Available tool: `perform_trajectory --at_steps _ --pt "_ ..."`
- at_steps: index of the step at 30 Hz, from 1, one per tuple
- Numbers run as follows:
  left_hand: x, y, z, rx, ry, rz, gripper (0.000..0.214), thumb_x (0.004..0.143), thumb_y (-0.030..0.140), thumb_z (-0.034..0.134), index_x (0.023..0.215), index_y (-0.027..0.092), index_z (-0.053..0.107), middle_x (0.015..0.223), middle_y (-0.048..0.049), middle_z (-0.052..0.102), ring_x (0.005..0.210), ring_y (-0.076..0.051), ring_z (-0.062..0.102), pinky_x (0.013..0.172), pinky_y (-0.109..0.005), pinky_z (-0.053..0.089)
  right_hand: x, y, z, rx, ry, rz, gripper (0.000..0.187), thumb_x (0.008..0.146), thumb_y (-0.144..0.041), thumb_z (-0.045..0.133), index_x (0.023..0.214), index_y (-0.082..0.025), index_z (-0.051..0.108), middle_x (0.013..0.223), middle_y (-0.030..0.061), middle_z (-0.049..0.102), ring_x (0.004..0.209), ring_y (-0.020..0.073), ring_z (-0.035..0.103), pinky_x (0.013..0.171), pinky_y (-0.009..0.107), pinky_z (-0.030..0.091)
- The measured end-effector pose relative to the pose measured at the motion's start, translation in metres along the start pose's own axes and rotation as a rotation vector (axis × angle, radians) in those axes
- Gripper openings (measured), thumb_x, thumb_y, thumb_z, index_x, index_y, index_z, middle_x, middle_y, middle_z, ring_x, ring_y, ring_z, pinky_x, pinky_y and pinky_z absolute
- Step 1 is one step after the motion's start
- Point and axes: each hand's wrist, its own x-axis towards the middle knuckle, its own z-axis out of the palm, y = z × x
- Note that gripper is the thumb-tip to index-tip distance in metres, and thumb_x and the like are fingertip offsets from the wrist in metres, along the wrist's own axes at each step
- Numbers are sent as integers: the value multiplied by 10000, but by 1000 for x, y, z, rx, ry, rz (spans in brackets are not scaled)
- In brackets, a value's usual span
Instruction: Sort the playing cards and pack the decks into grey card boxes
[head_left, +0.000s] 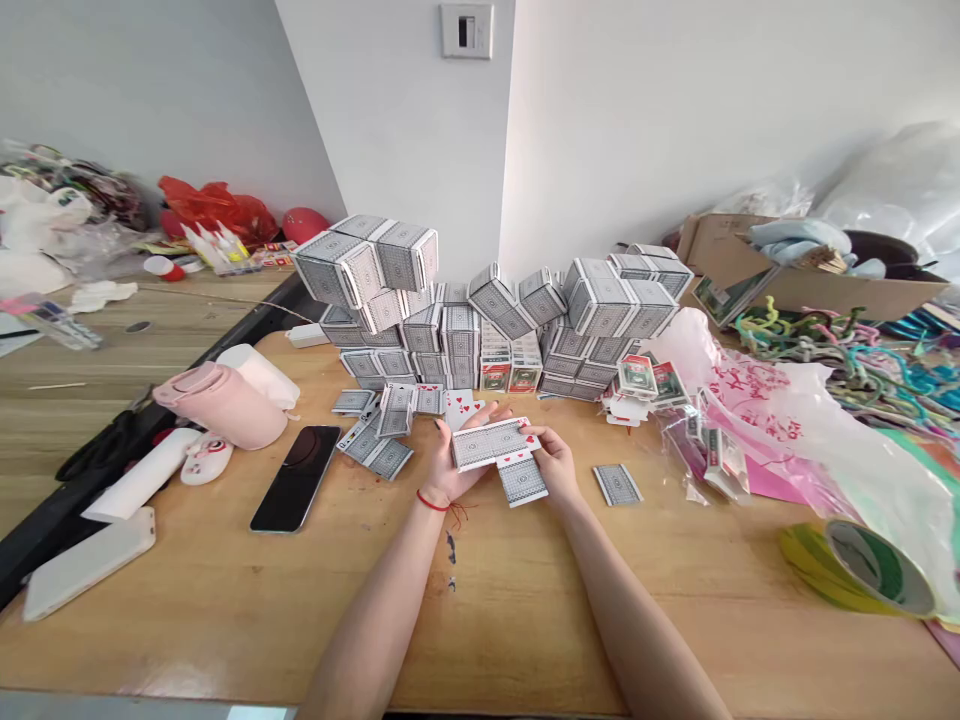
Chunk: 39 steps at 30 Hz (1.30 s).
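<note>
Forearms (386,600) extend before the card structure (424,340), left hand (445,470) and right hand (556,464) grasping cards (487,443) that uneven finger pressure could bend.

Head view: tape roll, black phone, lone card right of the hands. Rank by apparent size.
1. Tape roll
2. Black phone
3. Lone card

Apparent size only; nearness may inflate the tape roll.
</note>
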Motion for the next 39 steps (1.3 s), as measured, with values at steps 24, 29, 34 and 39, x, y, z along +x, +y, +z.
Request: perform_trajectory --at_steps 24,29,34,39 --pt "6 -1 -24 632 451 -59 332 574 190 664 901 139 637 929 -85 655 806 -188 611 673 -266 474 14 -7 -33 -252 -119 22 295 646 -442 628 727 -160 603 491 -27 526 378 76 417 364 206 324" --pt "6 -4 -22 660 514 -39 343 535 215 706 861 126 649 855 -75 671 732 -171 617 653 -262 473 14 -4 -35 -253 -144 50 264 643 -419 641 665 -164 573 486 -25 533 380 75 425 371 202 329" --pt "6 -5 -21 689 537 -19 323 511 220 725 813 128 658 801 -64 675 701 -164 614 657 -265 474 14 -5 -35 -259 -165 58 264 653 -420 631 654 -164 570 478 -24 528 382 76 417 374 205 317" --pt "6 -9 -30 679 486 -6 319 537 226 715 834 127 655 863 -78 665 732 -164 610 699 -289 473 13 -6 -34 -286 -158 53 270 649 -425 631 647 -162 568 466 -34 496 385 72 387 375 206 284"
